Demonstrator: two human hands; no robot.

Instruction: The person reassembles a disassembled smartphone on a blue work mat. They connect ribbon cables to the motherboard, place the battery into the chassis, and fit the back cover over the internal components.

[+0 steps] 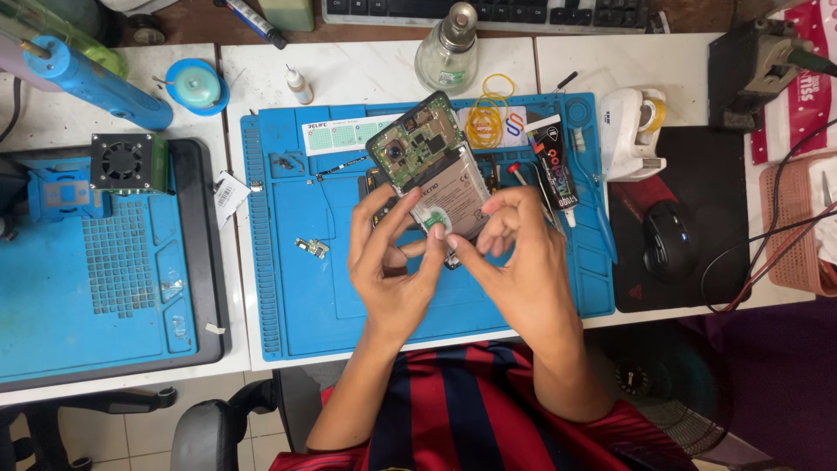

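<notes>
An opened phone (427,166) with its back cover off shows a green circuit board and a pale battery; it is tilted above the blue repair mat (296,288). My left hand (392,266) holds its lower left edge, thumb on the battery near a small round white part (438,222). My right hand (523,262) grips the lower right edge, fingertips pressing by the same spot. The phone's bottom end is hidden behind my fingers.
On the mat lie a small metal part (311,248), yellow rubber bands (486,118) and a black glue tube (555,166). A glass bottle (448,52), tape dispenser (635,129), mouse (670,240), blue heat gun (87,80) and second blue mat (96,270) surround it.
</notes>
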